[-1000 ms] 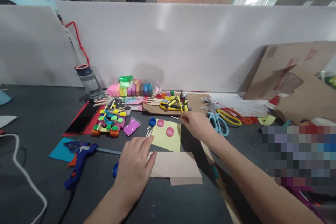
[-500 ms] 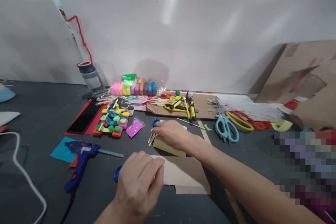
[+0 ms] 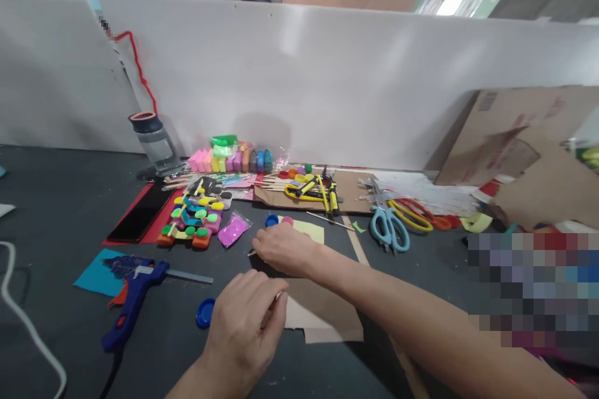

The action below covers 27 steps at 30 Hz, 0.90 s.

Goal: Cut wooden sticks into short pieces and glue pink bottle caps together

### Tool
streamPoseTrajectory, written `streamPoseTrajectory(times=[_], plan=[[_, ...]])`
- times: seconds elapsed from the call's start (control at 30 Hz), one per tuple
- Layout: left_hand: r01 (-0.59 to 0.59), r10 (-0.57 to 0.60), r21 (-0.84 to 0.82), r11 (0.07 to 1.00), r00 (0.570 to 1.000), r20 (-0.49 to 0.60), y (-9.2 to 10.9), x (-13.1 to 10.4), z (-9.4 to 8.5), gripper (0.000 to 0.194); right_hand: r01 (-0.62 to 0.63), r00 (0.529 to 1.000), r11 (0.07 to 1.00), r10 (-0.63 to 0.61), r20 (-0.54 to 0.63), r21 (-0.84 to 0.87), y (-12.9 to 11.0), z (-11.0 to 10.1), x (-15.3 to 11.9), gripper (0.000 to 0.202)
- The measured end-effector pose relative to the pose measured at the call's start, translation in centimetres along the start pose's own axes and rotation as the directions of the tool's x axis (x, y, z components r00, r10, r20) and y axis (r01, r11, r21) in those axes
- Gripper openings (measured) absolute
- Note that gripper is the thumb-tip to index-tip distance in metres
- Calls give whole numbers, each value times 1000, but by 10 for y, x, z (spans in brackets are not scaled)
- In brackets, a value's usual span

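My left hand [image 3: 250, 321] is closed above the near left corner of a pale cardboard piece [image 3: 322, 312]. A small pale tip, like the end of a thin stick, shows between its thumb and forefinger. Farther off, my right hand [image 3: 285, 250] reaches down with curled fingers beside a yellow paper [image 3: 314, 232]. One thin stick end [image 3: 251, 254] pokes out near its fingertips; what lies under the fingers is hidden. A blue lid [image 3: 272, 221] and a pink lid [image 3: 287, 222] are just beyond that hand. Another blue lid [image 3: 204, 313] lies left of my left hand.
On the left lies a blue glue gun [image 3: 135, 299]. Behind are colourful clay-wheeled pieces [image 3: 194, 215], a purple packet [image 3: 234, 229], a phone [image 3: 140, 212] and a bottle [image 3: 154, 140]. Light-blue scissors [image 3: 390, 227] lie right, with cutters [image 3: 322, 190] on cardboard. A white board [image 3: 327, 87] stands behind.
My right hand has drawn back slightly toward me, covering the loose sticks and uncovering the lids. A pale tip now shows in my left hand. The view has shifted a little right.
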<state>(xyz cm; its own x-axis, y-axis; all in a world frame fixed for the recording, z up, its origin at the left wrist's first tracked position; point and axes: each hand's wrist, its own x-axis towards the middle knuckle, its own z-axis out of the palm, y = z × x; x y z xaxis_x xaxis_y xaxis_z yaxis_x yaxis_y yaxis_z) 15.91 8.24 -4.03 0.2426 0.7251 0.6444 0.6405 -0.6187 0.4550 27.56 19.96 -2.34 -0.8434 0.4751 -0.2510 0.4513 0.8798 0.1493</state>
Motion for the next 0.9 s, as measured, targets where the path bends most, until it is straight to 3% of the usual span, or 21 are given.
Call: streamPoseTrajectory(times=[0.1,0.17,0.27,0.33,0.53,0.77,0.9], plan=[[40,-40,-19,999,999,11,0,-1,0,14,-21,1000,1000,21,-2,4,-4,3,-1,15],[138,-136,-74,988,990,36,-1,1,-2,14,-30,1000,999,30,-5,20,-5,4,-3,15],[325,-322,-151,933,946,48,-5,5,-7,15,-66,997,997,67,-24,48,-1,3,-12,16],[397,-404,-173,901,915,-6,-9,8,-11,17,-107,993,992,110,-43,65,3,1,-19,15],[476,-510,-224,850,851,-127,-17,13,-22,19,-174,980,977,184,-73,127,8,3,-23,14],[490,-523,-242,838,847,-94,-18,10,-19,19,-146,986,971,158,-48,189,-8,11,0,14],[540,-603,-358,762,793,-87,-22,11,-18,25,-159,976,948,193,-101,274,-7,0,-10,11]])
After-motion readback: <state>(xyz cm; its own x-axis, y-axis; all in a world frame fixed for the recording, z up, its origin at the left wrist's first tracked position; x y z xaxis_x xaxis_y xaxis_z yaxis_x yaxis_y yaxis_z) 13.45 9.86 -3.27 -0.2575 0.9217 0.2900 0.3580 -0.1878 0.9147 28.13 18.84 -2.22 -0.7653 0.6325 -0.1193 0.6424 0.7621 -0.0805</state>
